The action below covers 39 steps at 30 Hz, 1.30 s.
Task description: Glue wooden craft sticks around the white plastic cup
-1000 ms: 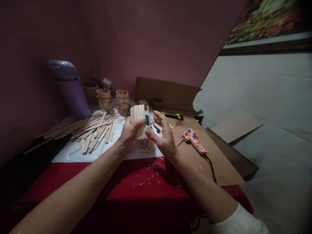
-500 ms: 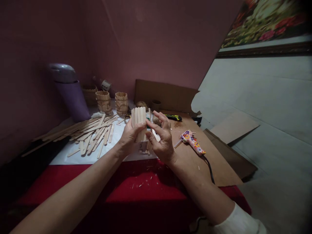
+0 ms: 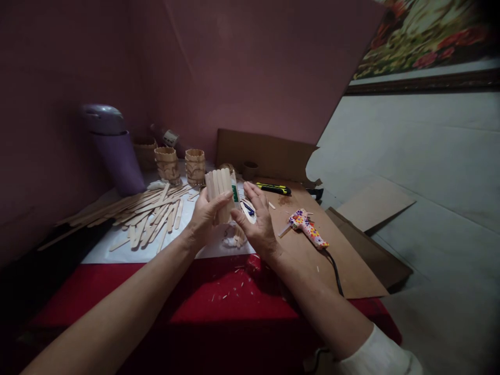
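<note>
My left hand (image 3: 207,213) is wrapped round a container with upright craft sticks (image 3: 221,190) set side by side over its front. A green patch (image 3: 235,194) of its surface shows at the right, beyond the sticks. Close on that side is my right hand (image 3: 255,219), its fingers stretched out and nothing held in them. Whether its thumb touches the container I cannot tell. Below and between the hands, a few short sticks (image 3: 239,237) lie on the white paper (image 3: 203,252).
Loose craft sticks (image 3: 156,216) are heaped at left, near a purple bottle (image 3: 119,161). Two stick-covered cups (image 3: 166,165) stand behind. At right, a patterned glue gun (image 3: 308,227) with a cord and a yellow-black utility knife (image 3: 275,188) rest on cardboard (image 3: 344,265).
The container has shifted slightly left and turned, so more green shows at its right side. My right hand's fingers have drawn back from the sticks and straightened.
</note>
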### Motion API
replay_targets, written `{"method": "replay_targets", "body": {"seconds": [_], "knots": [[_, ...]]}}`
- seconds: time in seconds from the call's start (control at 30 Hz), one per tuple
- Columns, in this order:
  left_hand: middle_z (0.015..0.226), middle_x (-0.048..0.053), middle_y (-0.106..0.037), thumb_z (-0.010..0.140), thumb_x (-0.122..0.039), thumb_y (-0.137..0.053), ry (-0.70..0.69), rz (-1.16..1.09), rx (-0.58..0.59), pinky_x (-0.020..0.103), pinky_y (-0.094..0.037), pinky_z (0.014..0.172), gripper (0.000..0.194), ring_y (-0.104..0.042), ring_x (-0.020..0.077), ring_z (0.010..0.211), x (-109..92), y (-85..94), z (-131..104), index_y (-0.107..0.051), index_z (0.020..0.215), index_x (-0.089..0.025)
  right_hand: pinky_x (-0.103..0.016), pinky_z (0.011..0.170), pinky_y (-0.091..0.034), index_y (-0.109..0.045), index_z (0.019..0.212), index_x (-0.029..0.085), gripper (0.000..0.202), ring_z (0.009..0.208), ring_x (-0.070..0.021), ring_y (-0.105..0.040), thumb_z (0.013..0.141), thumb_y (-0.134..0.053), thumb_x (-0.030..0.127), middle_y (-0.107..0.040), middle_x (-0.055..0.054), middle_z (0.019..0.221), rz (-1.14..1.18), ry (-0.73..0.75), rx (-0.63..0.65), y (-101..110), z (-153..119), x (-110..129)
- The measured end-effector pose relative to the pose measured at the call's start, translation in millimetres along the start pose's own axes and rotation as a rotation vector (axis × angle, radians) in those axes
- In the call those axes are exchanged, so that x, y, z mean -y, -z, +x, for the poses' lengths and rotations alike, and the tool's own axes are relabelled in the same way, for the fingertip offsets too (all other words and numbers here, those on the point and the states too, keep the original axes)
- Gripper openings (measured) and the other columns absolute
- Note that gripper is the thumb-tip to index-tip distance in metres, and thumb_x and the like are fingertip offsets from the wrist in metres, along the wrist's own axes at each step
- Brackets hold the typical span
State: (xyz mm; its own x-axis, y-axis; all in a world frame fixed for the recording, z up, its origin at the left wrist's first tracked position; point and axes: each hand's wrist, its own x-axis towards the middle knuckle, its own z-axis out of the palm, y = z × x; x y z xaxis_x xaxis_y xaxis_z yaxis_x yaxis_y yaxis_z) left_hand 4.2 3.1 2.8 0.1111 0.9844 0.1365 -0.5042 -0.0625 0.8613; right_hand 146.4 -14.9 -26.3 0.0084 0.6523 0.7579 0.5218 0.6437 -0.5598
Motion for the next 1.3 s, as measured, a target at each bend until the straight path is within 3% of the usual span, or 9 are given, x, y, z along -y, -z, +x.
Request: {"method": "replay_targets", "body": {"seconds": [0.27, 0.53, 1.13, 1.3], "knots": [[0.089, 0.002, -0.064, 0.056, -0.041, -0.089, -0.059, 0.034, -0.033, 0.023, -0.049, 0.06, 0.067, -0.059, 0.0134, 0.071, 5.4, 2.9, 5.0, -0.058, 0.111, -0.017, -0.059, 0.118, -0.035, -0.046, 0.15, 0.026, 0.084, 0.145, -0.0354, -0.04, 0.081, -0.066, 0.069, -0.046, -0.015, 0.154, 0.139, -0.18, 0.055, 0.3, 1.3, -2.5], [0.087, 0.001, -0.063, 0.059, -0.04, -0.088, -0.069, 0.063, -0.042, 0.022, -0.049, 0.056, 0.065, -0.059, 0.0133, 0.069, 7.8, 5.0, 4.1, -0.057, 0.112, -0.018, -0.058, 0.119, -0.034, -0.042, 0.152, 0.02, 0.1, 0.148, -0.0374, -0.037, 0.071, -0.075, 0.067, -0.04, -0.019, 0.158, 0.263, -0.343, 0.113, 0.1, 4.7, -5.3], [0.089, 0.002, -0.064, 0.057, -0.04, -0.089, -0.076, 0.054, -0.035, 0.023, -0.05, 0.058, 0.067, -0.06, 0.0136, 0.07, 8.1, 3.8, 5.5, -0.057, 0.111, -0.017, -0.053, 0.123, -0.029, -0.042, 0.151, 0.015, 0.107, 0.148, -0.0347, -0.037, 0.067, -0.077, 0.07, -0.042, -0.02, 0.158, 0.421, -0.467, 0.111, -1.3, 5.8, 3.1], [0.091, 0.002, -0.063, 0.056, -0.041, -0.089, -0.083, 0.065, -0.037, 0.024, -0.051, 0.06, 0.07, -0.059, 0.0141, 0.072, 8.2, 3.9, 4.9, -0.056, 0.112, -0.017, -0.052, 0.124, -0.027, -0.044, 0.151, 0.021, 0.105, 0.148, -0.0338, -0.038, 0.065, -0.08, 0.069, -0.044, -0.015, 0.158, 0.445, -0.516, 0.123, -1.3, 5.4, 3.8]]}}
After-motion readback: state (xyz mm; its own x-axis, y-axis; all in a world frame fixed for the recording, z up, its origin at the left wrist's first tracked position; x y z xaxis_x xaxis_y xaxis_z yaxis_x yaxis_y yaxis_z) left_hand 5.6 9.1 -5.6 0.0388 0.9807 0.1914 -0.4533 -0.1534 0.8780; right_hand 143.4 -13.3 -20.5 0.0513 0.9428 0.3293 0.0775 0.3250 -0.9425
